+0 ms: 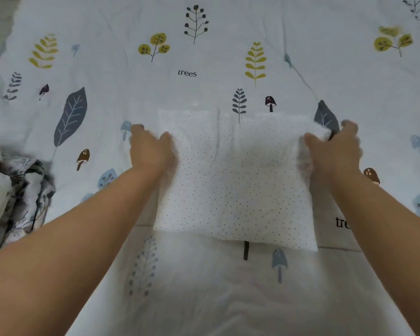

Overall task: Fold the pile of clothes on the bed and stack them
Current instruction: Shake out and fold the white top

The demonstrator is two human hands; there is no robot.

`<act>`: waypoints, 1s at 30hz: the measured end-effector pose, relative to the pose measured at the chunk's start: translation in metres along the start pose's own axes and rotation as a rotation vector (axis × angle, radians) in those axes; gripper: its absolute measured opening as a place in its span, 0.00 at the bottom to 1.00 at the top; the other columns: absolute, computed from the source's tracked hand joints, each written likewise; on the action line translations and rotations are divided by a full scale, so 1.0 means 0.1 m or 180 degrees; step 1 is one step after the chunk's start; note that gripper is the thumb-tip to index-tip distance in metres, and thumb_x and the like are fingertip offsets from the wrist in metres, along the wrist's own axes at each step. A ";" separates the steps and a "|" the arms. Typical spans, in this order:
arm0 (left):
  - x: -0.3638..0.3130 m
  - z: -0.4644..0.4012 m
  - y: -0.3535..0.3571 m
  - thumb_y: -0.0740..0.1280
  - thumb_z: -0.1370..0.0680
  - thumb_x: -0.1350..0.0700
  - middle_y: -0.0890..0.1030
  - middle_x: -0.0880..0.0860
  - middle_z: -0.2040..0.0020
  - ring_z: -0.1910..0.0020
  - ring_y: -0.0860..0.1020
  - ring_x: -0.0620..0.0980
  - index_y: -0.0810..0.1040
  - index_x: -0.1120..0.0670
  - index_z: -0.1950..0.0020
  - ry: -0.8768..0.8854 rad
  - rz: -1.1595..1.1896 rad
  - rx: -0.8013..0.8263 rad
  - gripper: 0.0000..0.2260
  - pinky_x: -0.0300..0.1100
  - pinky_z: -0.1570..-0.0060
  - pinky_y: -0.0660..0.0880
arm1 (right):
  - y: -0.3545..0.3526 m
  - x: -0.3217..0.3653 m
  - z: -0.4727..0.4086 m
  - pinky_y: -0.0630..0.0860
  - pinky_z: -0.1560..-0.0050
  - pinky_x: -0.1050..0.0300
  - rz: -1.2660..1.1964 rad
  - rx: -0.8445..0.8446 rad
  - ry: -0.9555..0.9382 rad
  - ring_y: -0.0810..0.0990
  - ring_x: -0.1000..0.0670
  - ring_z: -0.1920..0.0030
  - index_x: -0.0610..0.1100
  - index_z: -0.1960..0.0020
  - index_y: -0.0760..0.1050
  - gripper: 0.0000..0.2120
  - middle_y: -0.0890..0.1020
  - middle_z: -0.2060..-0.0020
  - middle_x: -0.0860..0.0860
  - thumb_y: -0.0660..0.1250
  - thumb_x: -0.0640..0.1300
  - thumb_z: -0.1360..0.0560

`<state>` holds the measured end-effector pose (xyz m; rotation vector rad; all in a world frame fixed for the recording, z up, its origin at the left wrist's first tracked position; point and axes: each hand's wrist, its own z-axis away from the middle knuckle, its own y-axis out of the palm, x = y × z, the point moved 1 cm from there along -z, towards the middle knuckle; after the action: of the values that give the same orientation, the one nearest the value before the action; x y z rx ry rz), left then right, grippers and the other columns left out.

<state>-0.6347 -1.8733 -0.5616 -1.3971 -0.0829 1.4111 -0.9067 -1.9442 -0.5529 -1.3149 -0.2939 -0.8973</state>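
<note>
A white garment of thin cloth with small dark dots (233, 185) lies folded into a rough rectangle on the bed, which is covered by a pale sheet printed with leaves, mushrooms and the word "trees" (204, 287). The garment is between the two hands, and both bare forearms reach forward to it.

The left hand (150, 149) rests at the upper left edge of the garment. Its thumb lies on top of the cloth, and its other fingers are on the far side of the edge, so it seems to pinch that edge. The right hand (335, 146) is at the upper right corner. Its thumb presses on the cloth and its fingers curl around a bunched part of the corner, which is lifted a little from the sheet. The picture is blurred around this hand.

Well to the left of the left hand, at the border of the view, a crumpled heap of grey and white patterned clothes (15, 197) lies on the same sheet.
</note>
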 end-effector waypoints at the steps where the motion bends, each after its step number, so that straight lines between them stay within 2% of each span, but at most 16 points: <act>1: -0.02 0.06 0.01 0.62 0.22 0.54 0.65 0.59 0.29 0.32 0.66 0.57 0.60 0.59 0.27 0.0490 -0.0293 -0.0372 0.25 0.50 0.33 0.63 | 0.00 0.04 0.09 0.65 0.34 0.40 0.0259 -0.0379 -0.0259 0.67 0.40 0.33 0.40 0.28 0.59 0.30 0.70 0.35 0.42 0.65 0.46 0.26; 3: -0.04 0.24 0.10 0.59 0.21 0.52 0.57 0.60 0.25 0.26 0.57 0.57 0.57 0.60 0.25 0.1822 -0.0796 -0.0574 0.27 0.52 0.29 0.54 | 0.10 0.10 0.33 0.56 0.30 0.38 0.0477 -0.0680 -0.1196 0.60 0.40 0.28 0.40 0.26 0.56 0.32 0.65 0.29 0.41 0.62 0.46 0.26; 5: 0.03 0.39 0.27 0.53 0.21 0.47 0.52 0.59 0.23 0.24 0.52 0.58 0.55 0.57 0.24 0.2803 -0.1479 -0.0211 0.27 0.56 0.29 0.47 | 0.34 0.06 0.55 0.42 0.29 0.37 0.1166 -0.0308 -0.2054 0.48 0.43 0.24 0.43 0.24 0.50 0.32 0.52 0.24 0.43 0.56 0.51 0.23; 6: 0.10 0.42 0.35 0.49 0.20 0.44 0.49 0.57 0.22 0.24 0.48 0.57 0.51 0.54 0.23 0.2948 -0.1845 0.0104 0.28 0.57 0.29 0.43 | 0.46 0.01 0.62 0.36 0.30 0.37 0.1608 0.0062 -0.2264 0.40 0.46 0.24 0.46 0.23 0.44 0.32 0.43 0.23 0.46 0.51 0.55 0.22; 8: 0.27 0.38 0.47 0.44 0.22 0.39 0.42 0.53 0.22 0.24 0.39 0.54 0.43 0.49 0.23 0.2745 -0.2523 0.0633 0.29 0.56 0.30 0.36 | 0.65 -0.20 0.62 0.30 0.31 0.38 0.2302 0.0688 -0.2256 0.27 0.51 0.29 0.50 0.24 0.34 0.31 0.31 0.28 0.51 0.42 0.60 0.22; 11: 0.46 0.25 0.53 0.38 0.24 0.37 0.39 0.50 0.22 0.24 0.36 0.52 0.38 0.46 0.24 0.2489 -0.2852 0.0812 0.30 0.55 0.29 0.35 | 0.71 -0.44 0.48 0.27 0.33 0.41 0.2388 0.0865 -0.2124 0.27 0.54 0.30 0.53 0.26 0.33 0.30 0.32 0.27 0.52 0.38 0.62 0.23; 14: 0.43 0.21 0.55 0.37 0.25 0.37 0.40 0.50 0.22 0.24 0.37 0.52 0.39 0.46 0.24 0.2441 -0.2877 0.0916 0.31 0.55 0.29 0.35 | 0.71 -0.46 0.45 0.27 0.33 0.42 0.2499 0.0925 -0.2117 0.28 0.55 0.30 0.53 0.28 0.31 0.29 0.32 0.29 0.54 0.36 0.62 0.24; 16: 0.37 0.24 0.52 0.40 0.23 0.38 0.39 0.51 0.22 0.24 0.37 0.53 0.40 0.47 0.23 0.2440 -0.2921 0.0949 0.30 0.57 0.29 0.36 | 0.66 -0.40 0.45 0.30 0.31 0.43 0.2401 0.1060 -0.2168 0.30 0.53 0.28 0.52 0.25 0.34 0.30 0.35 0.26 0.52 0.41 0.60 0.22; 17: 0.34 0.28 0.48 0.43 0.22 0.39 0.39 0.52 0.22 0.24 0.37 0.54 0.41 0.49 0.23 0.2479 -0.2895 0.0901 0.29 0.58 0.29 0.36 | 0.59 -0.35 0.47 0.33 0.29 0.43 0.2207 0.1090 -0.2226 0.34 0.51 0.26 0.49 0.24 0.39 0.30 0.39 0.24 0.50 0.45 0.57 0.20; 19: 0.29 0.39 0.40 0.48 0.20 0.43 0.41 0.54 0.22 0.24 0.38 0.56 0.45 0.52 0.23 0.2617 -0.2701 0.0672 0.28 0.59 0.30 0.37 | 0.37 -0.29 0.54 0.46 0.27 0.46 0.1491 0.0716 -0.2315 0.48 0.46 0.24 0.44 0.24 0.53 0.28 0.53 0.24 0.45 0.57 0.49 0.21; 21: 0.27 0.53 0.34 0.53 0.20 0.45 0.42 0.55 0.23 0.24 0.38 0.55 0.48 0.53 0.23 0.2713 -0.2374 0.0549 0.28 0.58 0.30 0.37 | 0.16 -0.32 0.64 0.56 0.31 0.51 0.0811 0.0099 -0.1972 0.60 0.44 0.28 0.41 0.28 0.61 0.27 0.64 0.29 0.42 0.64 0.44 0.24; 22: 0.27 0.60 0.33 0.54 0.20 0.46 0.41 0.53 0.23 0.25 0.37 0.53 0.48 0.52 0.23 0.2747 -0.2253 0.0629 0.28 0.56 0.30 0.36 | 0.09 -0.35 0.69 0.59 0.34 0.53 0.0528 0.0008 -0.1584 0.62 0.45 0.31 0.41 0.29 0.62 0.27 0.66 0.31 0.43 0.65 0.43 0.26; 24: 0.29 0.72 0.35 0.53 0.19 0.46 0.38 0.50 0.24 0.26 0.35 0.50 0.46 0.50 0.23 0.2768 -0.2208 0.0978 0.28 0.52 0.31 0.33 | 0.00 -0.44 0.78 0.65 0.42 0.54 -0.0032 0.0301 -0.0522 0.68 0.47 0.39 0.43 0.29 0.60 0.29 0.68 0.35 0.44 0.67 0.44 0.27; 26: 0.33 0.79 0.38 0.51 0.19 0.45 0.40 0.49 0.23 0.24 0.37 0.49 0.44 0.49 0.23 0.2696 -0.2290 0.1318 0.27 0.51 0.30 0.33 | -0.03 -0.51 0.83 0.65 0.48 0.55 -0.0439 0.0692 0.0326 0.71 0.49 0.46 0.44 0.29 0.60 0.29 0.72 0.40 0.47 0.68 0.46 0.27; 28: 0.36 0.80 0.38 0.50 0.19 0.46 0.42 0.49 0.22 0.24 0.40 0.49 0.44 0.48 0.23 0.2497 -0.2281 0.1532 0.26 0.50 0.29 0.35 | -0.06 -0.54 0.81 0.67 0.48 0.55 -0.0659 0.0904 0.0699 0.72 0.51 0.48 0.43 0.30 0.62 0.29 0.73 0.43 0.51 0.69 0.46 0.27; 30: 0.34 0.80 0.36 0.50 0.18 0.47 0.44 0.49 0.22 0.24 0.41 0.49 0.45 0.49 0.23 0.2328 -0.2205 0.1650 0.26 0.50 0.28 0.36 | -0.06 -0.49 0.79 0.75 0.48 0.50 -0.1080 0.1170 0.1054 0.78 0.47 0.48 0.40 0.35 0.68 0.25 0.77 0.44 0.48 0.71 0.42 0.29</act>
<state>-0.7060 -1.8168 -0.5847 -1.1911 0.2398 0.2726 -0.9194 -1.8527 -0.5589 -0.7726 -0.4066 -1.2617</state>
